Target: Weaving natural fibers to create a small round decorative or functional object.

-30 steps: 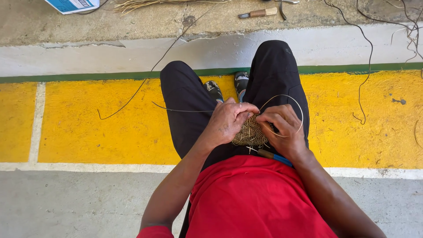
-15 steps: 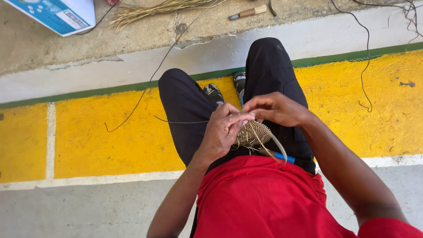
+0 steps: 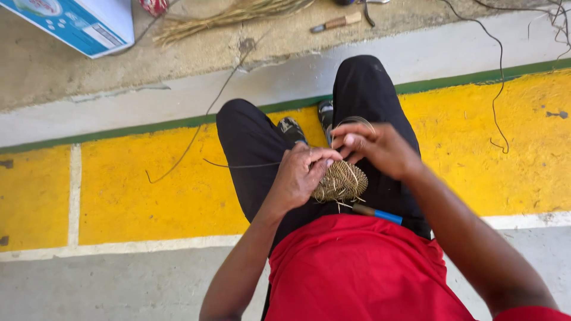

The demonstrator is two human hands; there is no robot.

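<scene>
While the person sits on a yellow painted floor band [image 3: 148, 196] edged by a green stripe, grey concrete lies beyond with a bundle of straw [image 3: 232, 16] and a blue-and-white box [image 3: 77, 24], its contents hidden. On the lap rests a small round woven piece [image 3: 342, 181], tan and tightly coiled. Left hand [image 3: 300, 178] grips its edge; right hand [image 3: 375, 145] pinches a thin strand above it.

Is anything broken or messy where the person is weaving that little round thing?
Nothing looks broken. The woven disc, held by the left hand and right hand, seems neat. Only loose strands trail over the yellow floor, and a knife lies beside the grass bundle.
</scene>
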